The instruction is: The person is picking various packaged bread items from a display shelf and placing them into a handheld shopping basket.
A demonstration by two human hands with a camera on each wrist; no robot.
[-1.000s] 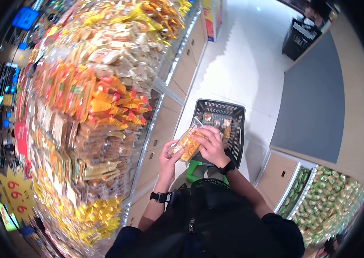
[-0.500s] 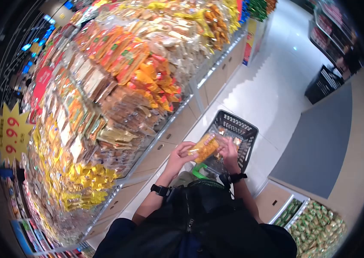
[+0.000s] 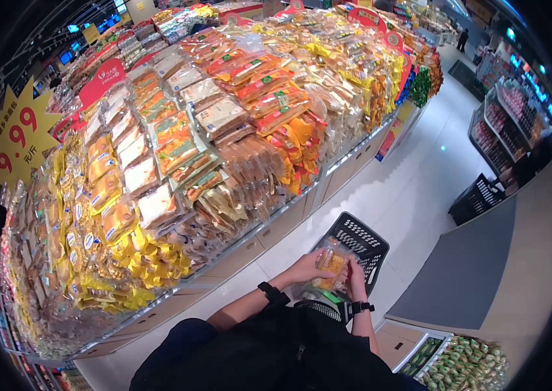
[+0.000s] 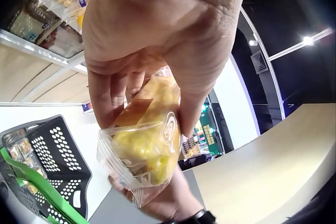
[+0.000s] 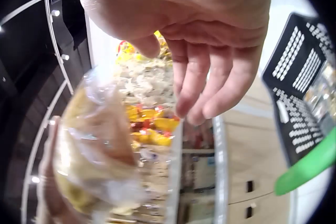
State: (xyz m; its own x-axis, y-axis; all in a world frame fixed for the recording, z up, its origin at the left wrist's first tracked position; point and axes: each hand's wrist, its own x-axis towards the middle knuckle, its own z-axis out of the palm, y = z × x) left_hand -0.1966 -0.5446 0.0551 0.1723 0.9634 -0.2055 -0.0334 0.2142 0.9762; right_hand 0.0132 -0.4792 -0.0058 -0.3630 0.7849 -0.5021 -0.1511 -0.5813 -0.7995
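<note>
My left hand (image 3: 307,267) grips a bread roll (image 3: 332,262) sealed in clear plastic. Up close in the left wrist view, the wrapped bread (image 4: 149,148) sits between thumb and fingers, its crimped wrapper end toward the camera and a yellow topping showing. Beside it is my right hand (image 3: 356,279); in the right wrist view that hand (image 5: 194,29) has loosely bent fingers with nothing in them, a gap away from the package (image 5: 97,145). Below both hands stands a black shopping basket (image 3: 380,251) with a green handle (image 4: 39,184) and packaged food inside.
A long display (image 3: 158,150) heaped with wrapped breads runs along the left, above wooden drawers (image 3: 243,255). A yellow price sign (image 3: 18,133) stands at far left. On the right are a grey-topped counter (image 3: 452,280), green packets (image 3: 465,365) and another black basket (image 3: 475,202).
The view has tilted up, showing more of the display. My right hand has let go of the bread's wrapper, while the left keeps its grip and the package has been turned.
</note>
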